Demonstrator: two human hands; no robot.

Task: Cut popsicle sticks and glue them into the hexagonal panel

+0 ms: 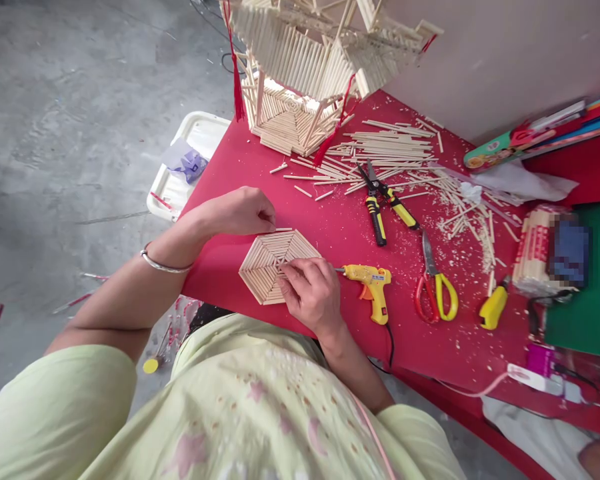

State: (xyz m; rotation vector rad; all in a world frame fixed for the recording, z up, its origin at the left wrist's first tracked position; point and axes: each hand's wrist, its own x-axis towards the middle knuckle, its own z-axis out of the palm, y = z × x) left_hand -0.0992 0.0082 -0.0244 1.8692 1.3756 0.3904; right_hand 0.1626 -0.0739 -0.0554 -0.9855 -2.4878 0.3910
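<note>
A hexagonal panel of thin wooden sticks (265, 277) lies flat on the red tabletop near its front edge. My left hand (245, 210) is closed at the panel's upper left edge, its fingertips by the end of an edge stick; whether they grip it is hidden. Over the panel's centre, my right hand (314, 293) has its thumb and fingers pinched together, and anything between them is too small to make out. Just right of that hand, a yellow glue gun (373, 280) rests on its side, nozzle pointing at the panel.
Behind stands a stick-built pavilion (300, 53) with red tassels. Loose sticks (385, 150) and crumbs spread across the red table (220, 180). Black-and-yellow pliers (380, 200), red-and-yellow scissors (433, 287) and a yellow-handled tool (494, 307) lie rightward. A power strip (535, 378) sits at the front right.
</note>
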